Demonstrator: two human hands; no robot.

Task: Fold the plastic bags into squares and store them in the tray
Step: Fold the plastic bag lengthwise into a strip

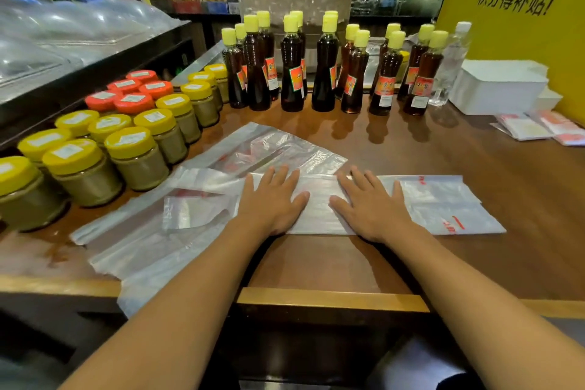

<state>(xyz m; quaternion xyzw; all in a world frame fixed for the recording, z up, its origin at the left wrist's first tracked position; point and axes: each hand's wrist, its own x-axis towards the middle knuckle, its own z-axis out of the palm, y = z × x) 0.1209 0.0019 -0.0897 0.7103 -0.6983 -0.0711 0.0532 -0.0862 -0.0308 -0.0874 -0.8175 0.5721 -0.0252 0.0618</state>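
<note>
Roughly by type: yellow-lidded jars (139, 158) of olive-brown paste, packed in rows at left on wooden counter (474, 256), white stickers on lids, print too small to read; red-lidded jars (134, 95) grouped behind them, contents mostly hidden. Dark-liquid bottles (323, 73) with pale yellow caps lined along back edge, upright, red-orange labels, characters too blurred to read. Clear bottle (451, 70) with white cap at right end of that row, clear liquid. White trays (497, 89) stacked at far right, just beside clear bottle, inside not visible. Flat red-and-white packets (538, 127) lying in front of trays.

Both arms reaching forward, palms down. Left hand (272, 199) flat, fingers straight and slightly spread, pressing left part of folded plastic bag (437, 206); right hand (370, 203) flat likewise, pressing just right of middle; thumbs pointing toward each other, apart; neither one gripping. Bag a long translucent strip lying crosswise on counter near front edge, red print at right end, unreadable. Loose plastic bags (152, 241) spread beneath and to left, one draping over counter edge, another (266, 149) behind hands.

Yellow sign (512, 9) upper right, black characters reading 积分得补贴!, line above cut off
</note>
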